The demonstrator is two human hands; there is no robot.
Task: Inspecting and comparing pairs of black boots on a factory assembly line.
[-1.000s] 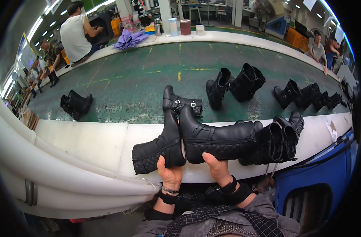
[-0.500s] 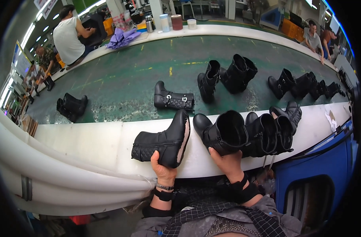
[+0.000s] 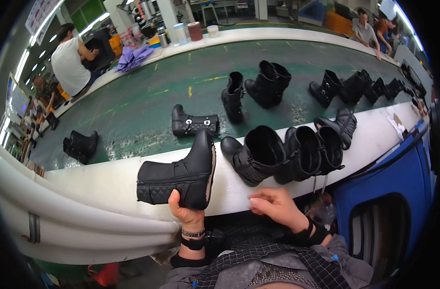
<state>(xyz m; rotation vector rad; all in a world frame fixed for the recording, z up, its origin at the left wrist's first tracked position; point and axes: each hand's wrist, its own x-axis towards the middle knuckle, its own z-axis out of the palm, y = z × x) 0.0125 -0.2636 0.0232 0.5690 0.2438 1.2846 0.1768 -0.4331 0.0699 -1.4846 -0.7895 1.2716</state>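
My left hand (image 3: 185, 213) is wrapped around the shaft of a black ankle-high boot (image 3: 174, 176), which lies on its side just above the near edge of the white bench. Its toe points up and away, a zipper and quilted panel face me, and the pale sole edge is turned right. Over the bench edge, my right hand (image 3: 275, 206) has loosely bent fingers with nothing visible in them. Just beyond it stands an upright black boot (image 3: 259, 156), apart from the fingers. Beside that boot, to the right, more black boots (image 3: 304, 151) stand close together.
A dark green conveyor belt (image 3: 147, 115) runs beyond the white bench (image 3: 109, 174) and carries several black boots, including one lying boot with buckles (image 3: 193, 123). Thick white pipes (image 3: 80, 212) curve along the left. A blue machine (image 3: 374, 192) stands at the right. Co-workers (image 3: 73, 65) sit across the belt.
My right hand has let go of the upright boot and drawn back toward me. The left hand still holds its boot, now slightly farther left. The whole view has shifted.
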